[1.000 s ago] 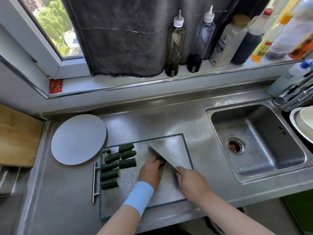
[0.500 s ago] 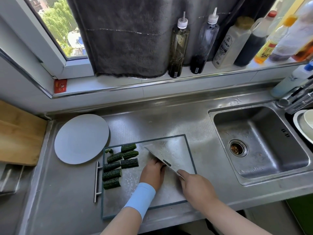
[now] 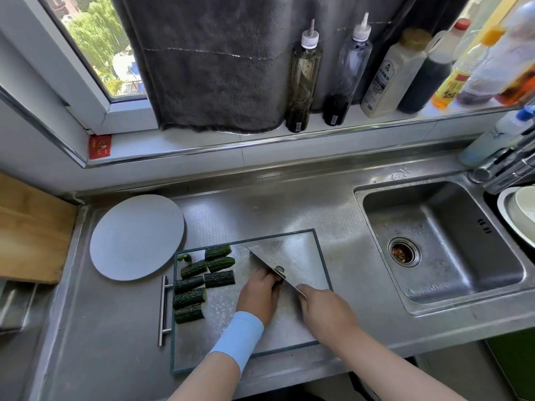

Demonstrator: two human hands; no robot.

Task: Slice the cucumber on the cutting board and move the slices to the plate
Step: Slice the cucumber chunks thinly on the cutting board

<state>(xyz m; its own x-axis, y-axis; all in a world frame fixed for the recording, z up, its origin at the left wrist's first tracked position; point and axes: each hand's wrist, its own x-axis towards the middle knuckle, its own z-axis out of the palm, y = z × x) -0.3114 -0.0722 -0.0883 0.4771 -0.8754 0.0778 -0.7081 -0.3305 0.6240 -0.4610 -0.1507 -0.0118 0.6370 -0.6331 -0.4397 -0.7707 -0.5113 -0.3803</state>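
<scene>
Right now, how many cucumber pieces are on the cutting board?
7 cucumber pieces on the cutting board's left part: four in a column by its left edge, three just right of them. A small end stub sits apart. The left hand may hide more.

Single view: head cam, wide-angle, facing forward and steeply down over the table (image 3: pixel 260 215). Close range: board (image 3: pixel 220 308) sits low-centre, sill (image 3: pixel 188 141) runs across the top, sink (image 3: pixel 434 227) at right. No second view.
</scene>
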